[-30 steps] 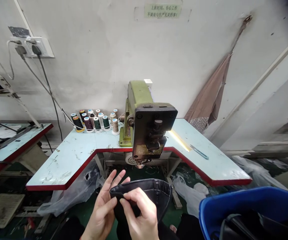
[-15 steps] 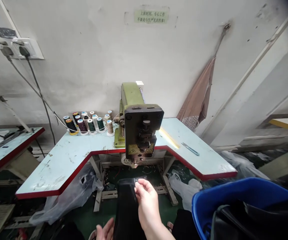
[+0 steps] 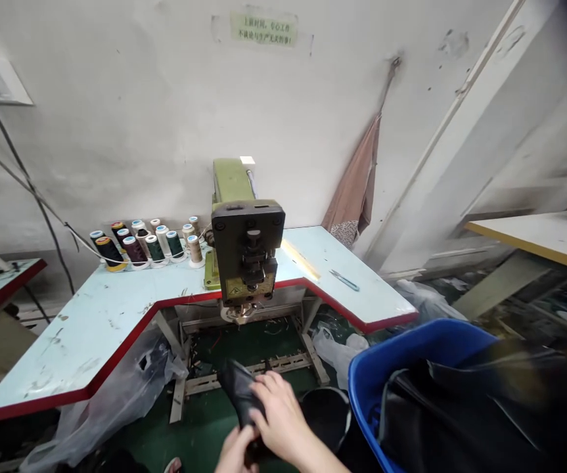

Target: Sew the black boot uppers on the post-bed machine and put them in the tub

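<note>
A black, leather-like piece hangs in front of me at the bottom centre, tilted up to the left. My right hand grips it from the right side, its fingers lying over the upper face. Low down, my left hand is closed on the near end of the same piece. Just above and beyond both hands stands a green and black sewing machine, its lower arm and needle area apart from the piece. What kind of article the black piece is, I cannot make out.
A blue tub filled with black pieces stands at right. On the light blue table are several thread spools, thread snips and a yellow strip. Plastic bags lie beneath.
My view has swung right. The black piece has gone from upright to tilted and bunched. My left hand, open beside it before, now grips its near end.
</note>
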Action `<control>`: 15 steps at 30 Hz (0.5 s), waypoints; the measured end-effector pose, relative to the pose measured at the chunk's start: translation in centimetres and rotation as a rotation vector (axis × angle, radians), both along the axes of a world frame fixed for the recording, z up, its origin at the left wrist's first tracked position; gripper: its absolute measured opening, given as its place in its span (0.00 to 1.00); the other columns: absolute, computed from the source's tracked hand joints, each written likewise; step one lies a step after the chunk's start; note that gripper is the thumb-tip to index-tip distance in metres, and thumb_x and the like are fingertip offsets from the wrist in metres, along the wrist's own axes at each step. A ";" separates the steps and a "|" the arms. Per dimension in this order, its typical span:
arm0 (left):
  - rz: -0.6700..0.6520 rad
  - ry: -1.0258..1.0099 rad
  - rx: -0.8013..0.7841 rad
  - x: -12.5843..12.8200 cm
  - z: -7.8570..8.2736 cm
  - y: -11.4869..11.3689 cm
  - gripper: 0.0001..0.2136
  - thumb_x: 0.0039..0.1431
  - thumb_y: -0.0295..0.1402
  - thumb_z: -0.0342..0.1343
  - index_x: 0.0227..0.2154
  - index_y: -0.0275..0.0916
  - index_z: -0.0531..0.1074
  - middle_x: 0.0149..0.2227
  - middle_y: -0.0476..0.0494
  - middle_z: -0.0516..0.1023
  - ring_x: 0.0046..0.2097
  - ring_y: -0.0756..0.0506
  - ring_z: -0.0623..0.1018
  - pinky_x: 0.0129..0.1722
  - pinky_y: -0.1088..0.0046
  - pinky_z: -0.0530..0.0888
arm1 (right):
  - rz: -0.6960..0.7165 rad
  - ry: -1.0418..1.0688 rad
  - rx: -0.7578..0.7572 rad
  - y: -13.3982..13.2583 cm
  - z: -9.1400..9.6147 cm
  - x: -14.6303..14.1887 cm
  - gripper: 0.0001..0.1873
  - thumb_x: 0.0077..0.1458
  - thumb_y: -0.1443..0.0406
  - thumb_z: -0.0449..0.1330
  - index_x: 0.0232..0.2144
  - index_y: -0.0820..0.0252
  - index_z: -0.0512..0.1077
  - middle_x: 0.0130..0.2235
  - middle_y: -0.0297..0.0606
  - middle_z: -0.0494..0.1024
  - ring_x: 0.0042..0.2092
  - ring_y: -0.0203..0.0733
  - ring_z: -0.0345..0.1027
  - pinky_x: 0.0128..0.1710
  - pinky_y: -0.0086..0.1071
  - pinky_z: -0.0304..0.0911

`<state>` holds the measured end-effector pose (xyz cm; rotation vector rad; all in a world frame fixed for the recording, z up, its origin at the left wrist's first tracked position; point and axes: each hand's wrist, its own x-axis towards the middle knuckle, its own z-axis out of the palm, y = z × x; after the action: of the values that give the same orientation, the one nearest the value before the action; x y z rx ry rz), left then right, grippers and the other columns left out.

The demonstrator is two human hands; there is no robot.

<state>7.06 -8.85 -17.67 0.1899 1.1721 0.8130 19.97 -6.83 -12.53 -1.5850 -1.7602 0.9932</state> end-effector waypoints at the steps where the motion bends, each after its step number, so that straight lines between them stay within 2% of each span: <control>1: 0.025 0.028 0.006 -0.7 -0.1 0.2 0.04 0.61 0.28 0.56 0.37 0.34 0.71 0.29 0.50 0.74 0.25 0.53 0.72 0.21 0.80 0.68 | 0.112 -0.132 -0.015 -0.4 0.3 1.1 0.30 0.42 0.69 0.65 0.51 0.48 0.73 0.58 0.41 0.71 0.61 0.64 0.56 0.61 0.55 0.47; 3: 0.101 0.075 0.023 -2.8 0.1 0.7 0.02 0.57 0.25 0.58 0.34 0.34 0.72 0.25 0.52 0.72 0.21 0.55 0.68 0.17 0.83 0.60 | 0.289 -0.247 -0.104 -0.9 0.2 2.4 0.45 0.38 0.72 0.66 0.60 0.43 0.63 0.64 0.39 0.62 0.63 0.66 0.54 0.61 0.57 0.47; 5: 0.178 0.103 0.044 -4.9 0.5 1.2 0.04 0.54 0.27 0.61 0.32 0.33 0.72 0.24 0.51 0.72 0.21 0.55 0.68 0.17 0.83 0.60 | 0.347 -0.201 -0.098 -1.2 -0.6 2.0 0.48 0.39 0.76 0.61 0.62 0.43 0.58 0.65 0.39 0.60 0.61 0.58 0.60 0.59 0.47 0.56; 7: 0.252 0.130 0.071 -6.3 1.0 1.4 0.09 0.51 0.31 0.64 0.31 0.34 0.71 0.25 0.50 0.73 0.23 0.53 0.70 0.20 0.81 0.63 | 0.284 -0.129 0.017 -1.2 -1.4 0.5 0.46 0.40 0.79 0.54 0.62 0.48 0.59 0.61 0.42 0.64 0.56 0.49 0.66 0.55 0.36 0.62; 10: 0.371 0.193 0.117 -6.5 1.4 1.1 0.17 0.46 0.34 0.69 0.37 0.38 0.70 0.30 0.51 0.75 0.29 0.52 0.75 0.28 0.81 0.69 | 0.114 -0.089 0.143 -0.9 -2.1 -2.4 0.40 0.39 0.81 0.51 0.56 0.56 0.64 0.50 0.44 0.68 0.46 0.43 0.71 0.48 0.32 0.65; 12: 0.396 0.198 0.113 -5.5 1.4 0.5 0.19 0.44 0.34 0.71 0.37 0.41 0.69 0.30 0.51 0.76 0.32 0.50 0.78 0.32 0.79 0.71 | 0.075 -0.077 0.131 -0.8 -2.8 -3.9 0.30 0.40 0.81 0.50 0.46 0.59 0.71 0.44 0.43 0.70 0.43 0.43 0.71 0.46 0.32 0.66; 15: 0.301 0.102 0.024 -3.8 0.8 -0.8 0.15 0.47 0.39 0.68 0.30 0.36 0.71 0.26 0.42 0.76 0.31 0.41 0.80 0.32 0.69 0.75 | 0.107 -0.093 0.037 -1.5 -4.6 -5.3 0.22 0.39 0.82 0.50 0.32 0.61 0.75 0.39 0.42 0.73 0.43 0.45 0.71 0.45 0.33 0.66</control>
<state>3.26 -9.64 -16.86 0.0758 1.3059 1.0922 14.72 -8.36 -17.17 -1.5502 -1.9331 0.9444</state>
